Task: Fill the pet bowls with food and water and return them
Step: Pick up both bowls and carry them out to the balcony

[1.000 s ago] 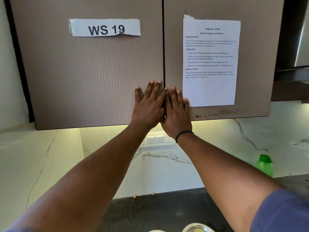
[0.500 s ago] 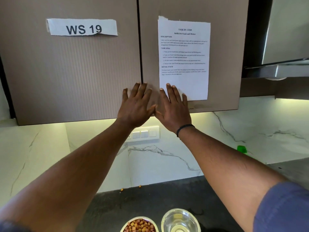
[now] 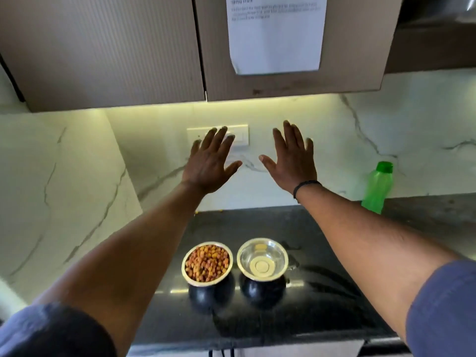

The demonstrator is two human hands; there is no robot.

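Two steel pet bowls stand side by side on the black counter [image 3: 322,300]. The left bowl [image 3: 207,262] is full of brown and orange kibble. The right bowl [image 3: 262,258] holds clear water. My left hand [image 3: 210,163] and my right hand [image 3: 292,161] are stretched out flat in the air above and beyond the bowls, palms down, fingers spread, holding nothing. A black band circles my right wrist. A green plastic bottle [image 3: 377,189] with a green cap stands at the back right of the counter.
Brown wall cabinets [image 3: 103,47] hang overhead, one carrying a taped paper sheet [image 3: 275,37]. A white switch plate [image 3: 239,136] sits on the marble backsplash behind my left hand. A few kibble pieces [image 3: 197,212] lie at the counter's back edge.
Both hands came off the cabinet doors, dropped lower and moved apart. The view tilted down, bringing the two bowls and the bottle fully into sight.
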